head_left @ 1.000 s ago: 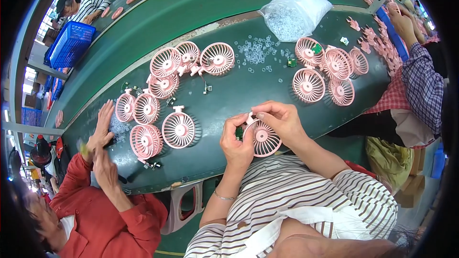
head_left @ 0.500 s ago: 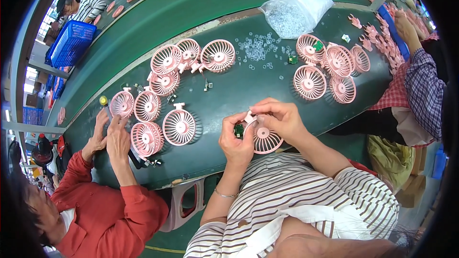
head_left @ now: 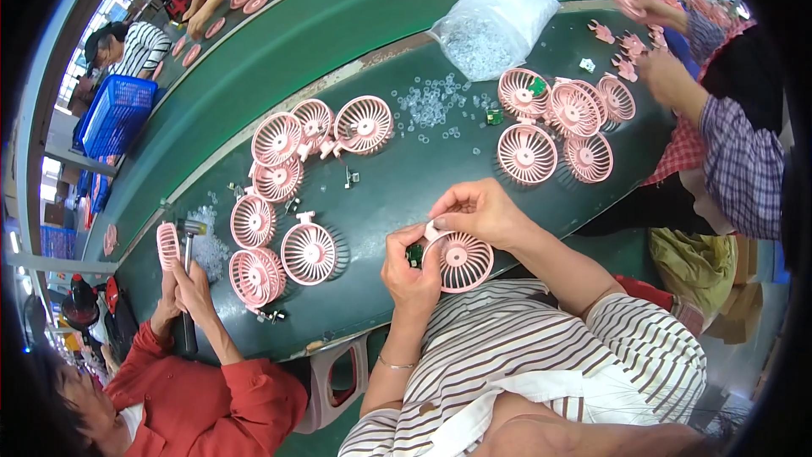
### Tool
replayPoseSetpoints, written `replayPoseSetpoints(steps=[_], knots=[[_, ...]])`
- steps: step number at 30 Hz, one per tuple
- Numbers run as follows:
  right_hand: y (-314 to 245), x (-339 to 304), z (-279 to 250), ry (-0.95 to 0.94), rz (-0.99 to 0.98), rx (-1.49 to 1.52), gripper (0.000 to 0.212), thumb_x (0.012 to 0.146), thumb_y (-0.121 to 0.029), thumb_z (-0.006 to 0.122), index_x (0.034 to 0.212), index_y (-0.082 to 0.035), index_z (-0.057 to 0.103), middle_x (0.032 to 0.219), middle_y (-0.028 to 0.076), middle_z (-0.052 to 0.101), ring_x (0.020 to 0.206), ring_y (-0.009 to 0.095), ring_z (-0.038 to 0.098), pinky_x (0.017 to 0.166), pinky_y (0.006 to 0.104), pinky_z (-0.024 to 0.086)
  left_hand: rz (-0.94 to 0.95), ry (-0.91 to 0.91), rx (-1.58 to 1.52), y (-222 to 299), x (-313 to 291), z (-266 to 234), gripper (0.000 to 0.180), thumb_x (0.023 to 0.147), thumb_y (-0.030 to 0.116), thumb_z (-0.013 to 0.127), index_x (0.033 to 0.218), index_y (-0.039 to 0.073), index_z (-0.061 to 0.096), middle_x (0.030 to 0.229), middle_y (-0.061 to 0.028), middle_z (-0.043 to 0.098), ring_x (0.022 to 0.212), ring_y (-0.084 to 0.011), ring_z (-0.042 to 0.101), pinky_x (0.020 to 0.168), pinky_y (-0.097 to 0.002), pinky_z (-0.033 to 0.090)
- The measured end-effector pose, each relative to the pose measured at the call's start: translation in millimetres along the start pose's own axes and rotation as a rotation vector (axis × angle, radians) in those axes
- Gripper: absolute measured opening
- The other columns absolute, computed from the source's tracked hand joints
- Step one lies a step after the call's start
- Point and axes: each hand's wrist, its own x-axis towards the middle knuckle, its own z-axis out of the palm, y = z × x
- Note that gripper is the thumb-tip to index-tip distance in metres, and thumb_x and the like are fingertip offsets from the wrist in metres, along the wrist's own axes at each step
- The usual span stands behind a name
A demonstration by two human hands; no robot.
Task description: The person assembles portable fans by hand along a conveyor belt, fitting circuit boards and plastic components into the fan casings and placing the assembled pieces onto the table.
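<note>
My left hand [head_left: 412, 269] is closed round a pink slatted fan housing [head_left: 463, 262] at the table's near edge. A small green circuit board [head_left: 414, 255] shows between my left fingers, beside the housing. My right hand [head_left: 484, 215] reaches over the housing, thumb and fingertips pinched together just above its short neck [head_left: 433, 231]. Whatever lies in that pinch is too small or too covered to make out. Nearest on the left is another pink fan housing [head_left: 308, 254], lying with its neck pointing away from me.
Several pink housings [head_left: 276, 140] lie left and right on the green table [head_left: 397, 195]. Small clear rings [head_left: 433, 101] lie by a plastic bag [head_left: 495, 30]. At left, a red-sleeved person holds a hammer [head_left: 191, 288] and a housing [head_left: 167, 245]. Another person's hand [head_left: 664, 10] at right holds a pink disc.
My right fingertips have drawn together above the housing's neck; my left hand keeps its hold. The left neighbour has lifted a housing and hammer. The right neighbour now holds a disc. The view has shifted slightly.
</note>
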Motion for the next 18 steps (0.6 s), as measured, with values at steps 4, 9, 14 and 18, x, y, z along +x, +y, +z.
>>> replayPoseSetpoints(steps=[4,9,14,18], knots=[[-1.7,16.8,-15.9,0.138,-0.095,-0.062,0.009,0.081,-0.003,0.066,0.088,0.001,0.066,0.081,0.004,0.066,0.071,0.006,0.060,0.065,0.0201,0.048,-0.139,-0.018,-0.098,-2.3,0.9,-1.1,0.027,0.074,-0.005,0.070,0.094,-0.002,0.053,0.094,-0.0106,0.060,0.080,-0.0136,0.057,0.076,-0.0260,0.048],[17.5,40.4,-18.5,0.287,-0.412,-0.694,0.011,0.079,-0.003,0.065,0.089,0.000,0.067,0.076,0.007,0.061,0.065,0.011,0.060,0.058,0.0229,0.046,-0.113,-0.022,-0.079,-1.3,5.2,2.4,0.025,0.074,-0.003,0.071,0.093,-0.001,0.055,0.090,-0.0112,0.062,0.074,-0.0149,0.059,0.071,-0.0268,0.048],[14.1,50.4,-14.5,0.293,-0.554,-1.008,0.014,0.077,-0.008,0.066,0.089,-0.001,0.067,0.079,0.013,0.061,0.073,0.026,0.062,0.067,0.0337,0.049,-0.084,0.003,-0.071,-4.9,5.5,-0.9,0.025,0.073,0.000,0.072,0.092,0.000,0.056,0.088,-0.0124,0.064,0.067,-0.0165,0.061,0.065,-0.0279,0.049],[-10.1,57.7,-41.1,0.485,-0.640,-1.055,0.011,0.076,-0.005,0.065,0.086,-0.003,0.068,0.077,0.013,0.060,0.075,0.031,0.059,0.068,0.0386,0.047,-0.079,0.001,-0.055,-4.8,5.2,-3.6,0.025,0.073,0.000,0.072,0.092,0.000,0.056,0.088,-0.0121,0.064,0.066,-0.0164,0.060,0.063,-0.0278,0.049]])
